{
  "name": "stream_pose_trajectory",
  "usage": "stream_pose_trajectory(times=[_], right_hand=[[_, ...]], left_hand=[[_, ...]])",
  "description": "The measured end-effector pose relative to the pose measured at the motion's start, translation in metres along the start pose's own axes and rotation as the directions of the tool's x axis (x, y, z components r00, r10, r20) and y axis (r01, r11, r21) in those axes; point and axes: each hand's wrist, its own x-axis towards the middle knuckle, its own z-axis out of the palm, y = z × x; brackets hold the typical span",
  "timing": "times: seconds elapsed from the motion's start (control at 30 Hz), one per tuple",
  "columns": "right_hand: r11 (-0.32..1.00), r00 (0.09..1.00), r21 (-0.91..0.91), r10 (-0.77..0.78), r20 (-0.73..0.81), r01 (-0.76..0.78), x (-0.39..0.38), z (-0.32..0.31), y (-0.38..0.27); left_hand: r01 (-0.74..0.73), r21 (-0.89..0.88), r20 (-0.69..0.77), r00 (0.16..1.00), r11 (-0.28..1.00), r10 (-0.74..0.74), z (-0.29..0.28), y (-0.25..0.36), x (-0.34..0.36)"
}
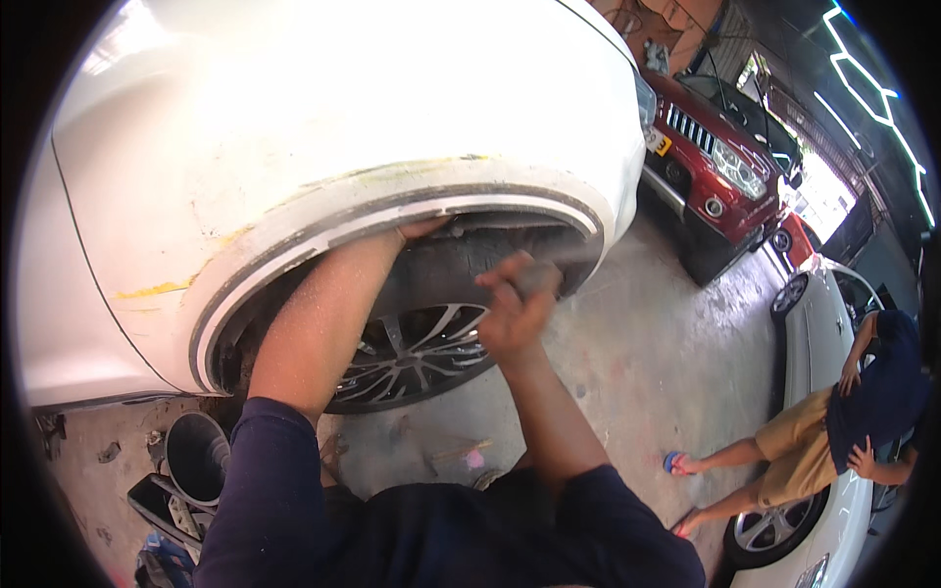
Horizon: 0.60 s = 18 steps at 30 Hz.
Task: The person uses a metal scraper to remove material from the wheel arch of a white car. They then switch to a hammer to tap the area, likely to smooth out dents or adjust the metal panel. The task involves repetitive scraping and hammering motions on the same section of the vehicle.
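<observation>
My left arm reaches up into the wheel arch of a white car. Only the edge of my left hand (421,228) shows under the arch lip (328,235); its fingers are hidden behind the fender. In front of the tire (431,269), my right hand (515,318) is raised and closed, smeared by motion. A blurred greyish thing (539,279) shows at its fingers, too unclear to name. Below is the dark and silver alloy wheel (402,358). The white fender (392,118) carries yellowish scrapes and scuffed paint along the arch.
A dark bucket (196,456) stands on the concrete floor (637,363) at lower left, beside a black container (162,510). A red SUV (720,162) is parked at far right. Nearer, a person in tan shorts (799,441) stands by another white car (818,343).
</observation>
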Motion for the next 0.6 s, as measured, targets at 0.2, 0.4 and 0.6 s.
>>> stream_pose_trajectory(times=[0.2, 0.4, 0.6], right_hand=[[0.991, 0.997, 0.103, 0.078, 0.017, -0.079, -0.002, 0.001, 0.001], [0.965, 0.958, -0.161, 0.234, 0.167, -0.208, -0.001, -0.001, -0.006], [0.957, 0.96, -0.284, 0.133, 0.248, -0.059, 0.004, 0.002, -0.008]], left_hand=[[0.026, 0.09, 0.278, 0.959, 0.996, -0.051, -0.008, -0.002, 0.01], [0.039, -0.027, 0.165, 0.986, 0.999, -0.034, -0.02, 0.006, 0.004], [-0.328, 0.814, 0.328, 0.941, 0.479, 0.087, -0.034, 0.027, -0.002]])
